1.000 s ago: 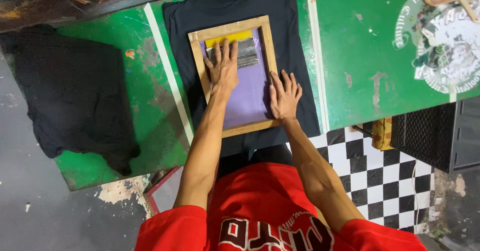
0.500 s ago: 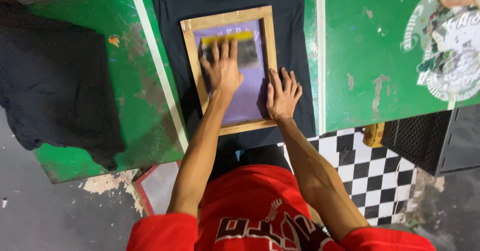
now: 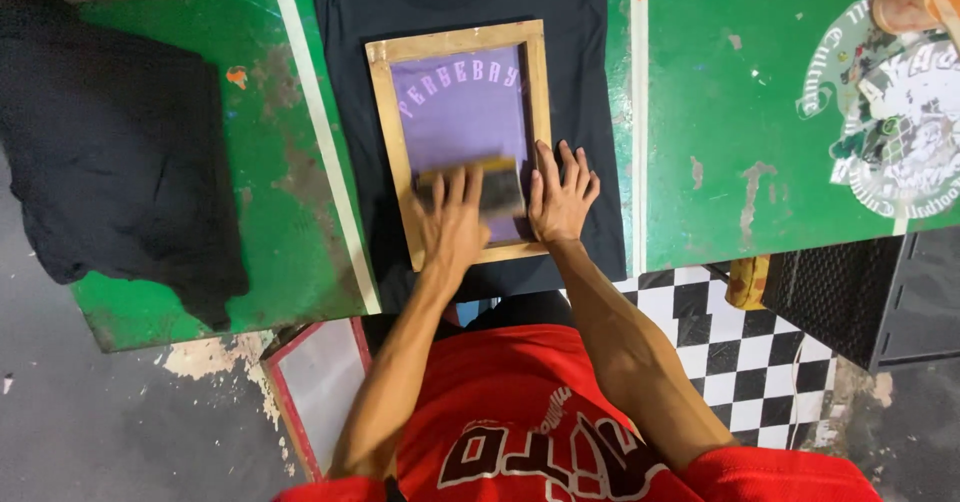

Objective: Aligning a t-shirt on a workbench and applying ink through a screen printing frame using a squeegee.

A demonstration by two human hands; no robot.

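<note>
Left hand (image 3: 452, 224), fingers spread on squeegee (image 3: 478, 186) in wooden frame (image 3: 383, 152); right hand (image 3: 562, 197) splayed flat, best pinning frame near table (image 3: 700, 162) front edge.

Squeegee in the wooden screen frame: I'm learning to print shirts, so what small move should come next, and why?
Probably lift the squeegee off the mesh. The left hand has it at the near end of the wooden frame, with the lettering area behind it, so little mesh remains ahead. The right hand lies flat on the frame's edge over the black shirt.
</note>
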